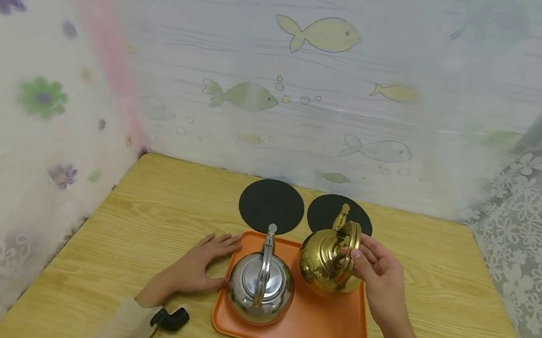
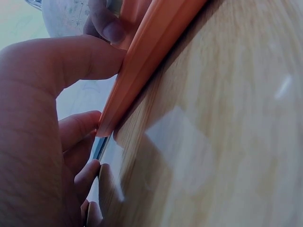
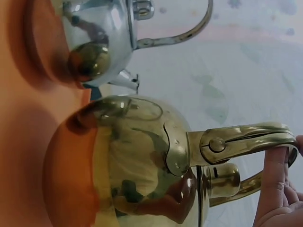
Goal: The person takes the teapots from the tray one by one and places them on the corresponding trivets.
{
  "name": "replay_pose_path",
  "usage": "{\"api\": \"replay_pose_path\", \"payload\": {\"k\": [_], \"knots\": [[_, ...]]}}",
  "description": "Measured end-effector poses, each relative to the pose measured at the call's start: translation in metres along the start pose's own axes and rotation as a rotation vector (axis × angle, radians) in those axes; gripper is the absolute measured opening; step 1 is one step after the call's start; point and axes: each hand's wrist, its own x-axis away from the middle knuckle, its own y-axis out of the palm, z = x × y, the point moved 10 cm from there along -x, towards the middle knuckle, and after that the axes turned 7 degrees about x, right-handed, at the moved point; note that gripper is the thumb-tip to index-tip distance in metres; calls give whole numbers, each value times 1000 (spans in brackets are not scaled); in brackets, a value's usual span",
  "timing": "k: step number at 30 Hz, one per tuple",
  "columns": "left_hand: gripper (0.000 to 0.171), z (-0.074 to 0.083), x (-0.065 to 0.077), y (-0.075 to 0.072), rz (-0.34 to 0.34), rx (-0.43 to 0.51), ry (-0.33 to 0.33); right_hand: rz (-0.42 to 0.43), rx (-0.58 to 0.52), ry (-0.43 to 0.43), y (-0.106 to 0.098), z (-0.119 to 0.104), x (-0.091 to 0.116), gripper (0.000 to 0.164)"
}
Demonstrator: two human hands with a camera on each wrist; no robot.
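A shiny gold kettle [image 1: 326, 260] is over the far right part of the orange tray [image 1: 317, 327], its spout pointing to the back. My right hand [image 1: 384, 279] holds its arched handle [image 3: 251, 135], fingers hooked under the bar in the right wrist view. Whether the kettle's base touches the tray cannot be told. On the tray's left half stands a silver kettle [image 1: 261, 289], upright, spout also toward the back. My left hand [image 1: 198, 264] lies beside it with fingers spread, the thumb and a fingertip touching the tray's left rim [image 2: 142, 61].
Behind the tray, two black round mats lie on the wooden table [image 1: 165, 207]: a left mat [image 1: 271, 206] and a right mat [image 1: 319, 211], partly hidden by the gold kettle's spout. A fish-patterned curtain [image 1: 244, 53] hangs along the table's back edge.
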Motion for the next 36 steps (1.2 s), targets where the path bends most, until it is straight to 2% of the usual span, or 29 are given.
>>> {"api": "replay_pose_path", "payload": {"k": [14,29,36], "knots": [[76,-1,0,0,1,8,-4,36,-29,-97,-2,1,-7,41],[77,-1,1,0,-9,10,-27,129,-94,-43,-14,8,-18,43],[76,-1,0,0,-6,16,-15,133,-118,-25,-15,11,-27,46]]}}
